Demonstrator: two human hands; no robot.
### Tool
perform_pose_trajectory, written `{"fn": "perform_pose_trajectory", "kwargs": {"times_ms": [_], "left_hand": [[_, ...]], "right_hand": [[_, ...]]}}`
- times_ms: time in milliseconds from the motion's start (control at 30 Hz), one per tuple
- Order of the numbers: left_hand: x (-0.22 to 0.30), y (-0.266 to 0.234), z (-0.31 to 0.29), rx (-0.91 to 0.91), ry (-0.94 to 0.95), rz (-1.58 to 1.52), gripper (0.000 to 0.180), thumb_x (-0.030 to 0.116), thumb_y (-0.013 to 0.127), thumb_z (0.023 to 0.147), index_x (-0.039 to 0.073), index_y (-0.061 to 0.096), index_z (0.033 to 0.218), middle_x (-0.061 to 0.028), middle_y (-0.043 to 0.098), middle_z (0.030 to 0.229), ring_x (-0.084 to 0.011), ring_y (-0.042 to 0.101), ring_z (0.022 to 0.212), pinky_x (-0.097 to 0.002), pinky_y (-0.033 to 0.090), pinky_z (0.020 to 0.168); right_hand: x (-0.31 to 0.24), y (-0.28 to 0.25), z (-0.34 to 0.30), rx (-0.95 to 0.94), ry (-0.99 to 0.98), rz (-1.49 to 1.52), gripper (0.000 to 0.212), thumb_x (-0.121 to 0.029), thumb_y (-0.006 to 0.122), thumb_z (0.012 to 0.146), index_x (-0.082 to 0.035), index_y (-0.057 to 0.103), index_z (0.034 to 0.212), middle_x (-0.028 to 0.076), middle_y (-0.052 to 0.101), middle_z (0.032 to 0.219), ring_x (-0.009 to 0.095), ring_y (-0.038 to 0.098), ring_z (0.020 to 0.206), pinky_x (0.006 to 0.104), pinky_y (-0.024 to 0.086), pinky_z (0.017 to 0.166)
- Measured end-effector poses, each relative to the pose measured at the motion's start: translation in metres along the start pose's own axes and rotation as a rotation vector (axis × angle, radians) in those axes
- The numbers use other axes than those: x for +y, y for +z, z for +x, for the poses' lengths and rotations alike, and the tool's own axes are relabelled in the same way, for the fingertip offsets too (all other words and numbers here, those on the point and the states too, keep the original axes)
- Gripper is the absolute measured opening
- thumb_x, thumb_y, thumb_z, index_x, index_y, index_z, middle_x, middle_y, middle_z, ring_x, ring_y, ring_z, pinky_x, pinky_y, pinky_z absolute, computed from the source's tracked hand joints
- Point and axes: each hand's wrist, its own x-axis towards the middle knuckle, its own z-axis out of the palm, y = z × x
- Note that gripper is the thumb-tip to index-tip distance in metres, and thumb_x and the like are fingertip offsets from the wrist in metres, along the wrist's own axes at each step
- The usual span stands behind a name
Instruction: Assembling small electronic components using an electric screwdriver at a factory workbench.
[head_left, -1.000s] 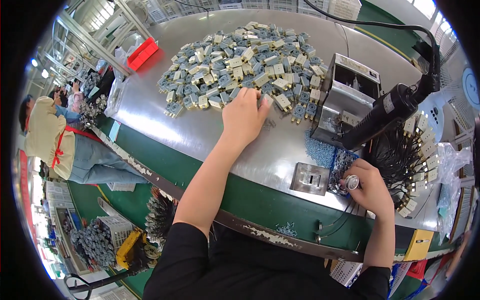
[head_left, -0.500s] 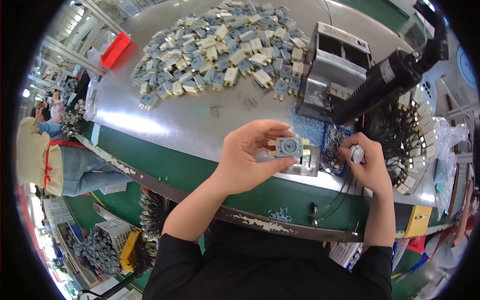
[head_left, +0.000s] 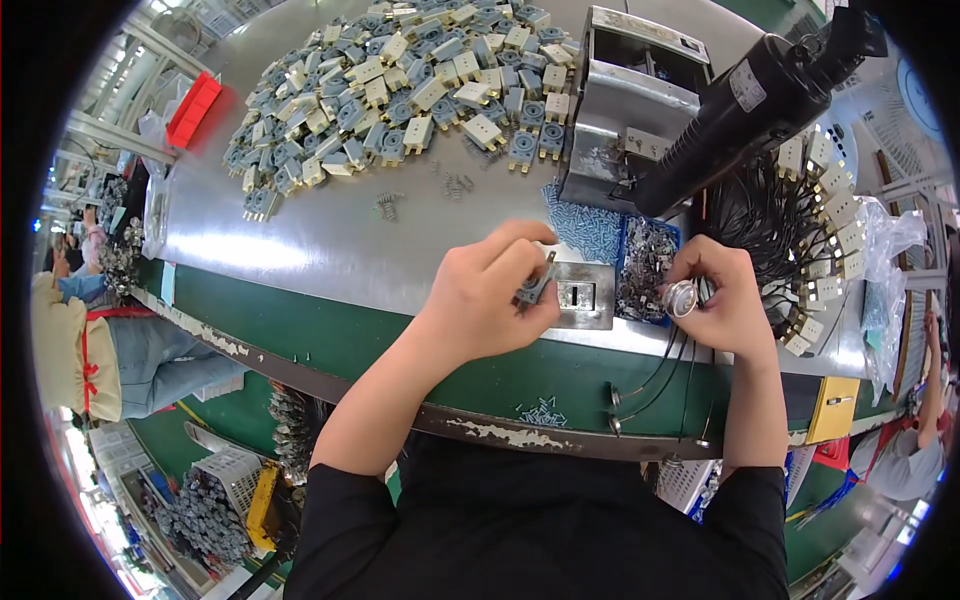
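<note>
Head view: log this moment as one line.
left hand: holds grey block; right hand: holds round metal piece; slotted metal plate: between hands; blue tray: beside right hand

Bare steel (head_left: 310, 225) spreads to the left of your left hand (head_left: 490, 292), between the pile (head_left: 390, 95) and the green strip (head_left: 250, 325), giving you a broad lane; springs (head_left: 457, 187) dot its far side. Ahead and to the right, the housing (head_left: 610, 95) and slanting driver (head_left: 720, 130) obstruct reach; the clearance beneath the driver is hard to judge. The fixture (head_left: 598, 312) and parts tray (head_left: 643, 270) occupy the space between that hand and your right hand (head_left: 725, 300), whose outer side is crowded by wires (head_left: 765, 220).
</note>
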Motion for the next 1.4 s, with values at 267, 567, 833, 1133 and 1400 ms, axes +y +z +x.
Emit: {"fn": "perform_pose_trajectory", "kwargs": {"times_ms": [267,567,833,1133,1400], "left_hand": [[0.007,0.006,0.011,-0.113,-0.018,-0.008,0.028,0.003,0.076,0.081,0.003,0.071,0.109,-0.0062,0.072,0.087,-0.0173,0.066,0.067,-0.0292,0.052,0.062],[-0.001,-0.011,0.010,-0.330,-0.304,-0.144,0.027,0.002,0.084,0.084,0.001,0.075,0.110,-0.0051,0.069,0.079,-0.0091,0.063,0.065,-0.0257,0.049,0.061],[-0.009,0.018,-0.003,-0.079,0.244,0.083,0.021,0.020,0.090,0.078,0.011,0.081,0.095,-0.0014,0.080,0.101,-0.0208,0.069,0.072,-0.0330,0.055,0.064],[-0.017,0.016,-0.002,-0.114,0.340,0.163,0.020,0.023,0.087,0.082,0.016,0.081,0.100,0.0026,0.080,0.106,-0.0163,0.069,0.072,-0.0326,0.054,0.065],[-0.059,-0.017,0.025,0.220,-0.183,0.241,0.025,0.025,0.084,0.084,0.013,0.080,0.105,-0.0019,0.074,0.095,-0.0209,0.069,0.072,-0.0359,0.055,0.068]], "right_hand": [[-0.003,-0.006,0.000,0.001,-0.001,0.017,0.022,-0.002,0.071,0.074,0.001,0.059,0.091,0.005,0.064,0.080,0.012,0.063,0.073,0.0253,0.049,0.069],[-0.006,-0.005,-0.001,0.017,0.013,0.038,0.027,-0.003,0.072,0.074,0.003,0.062,0.099,0.007,0.067,0.084,0.012,0.067,0.080,0.0261,0.054,0.078],[-0.013,-0.005,0.003,0.010,-0.077,-0.023,0.032,-0.004,0.071,0.077,0.000,0.076,0.108,0.012,0.076,0.086,0.023,0.076,0.079,0.0310,0.058,0.074],[-0.009,-0.002,0.001,0.003,-0.153,-0.013,0.016,-0.004,0.069,0.077,0.001,0.078,0.089,0.013,0.074,0.087,0.025,0.073,0.079,0.0334,0.057,0.069],[-0.017,-0.001,-0.004,0.020,-0.098,-0.022,0.016,-0.006,0.069,0.078,0.001,0.078,0.088,0.013,0.074,0.086,0.024,0.071,0.076,0.0311,0.053,0.067]]}}
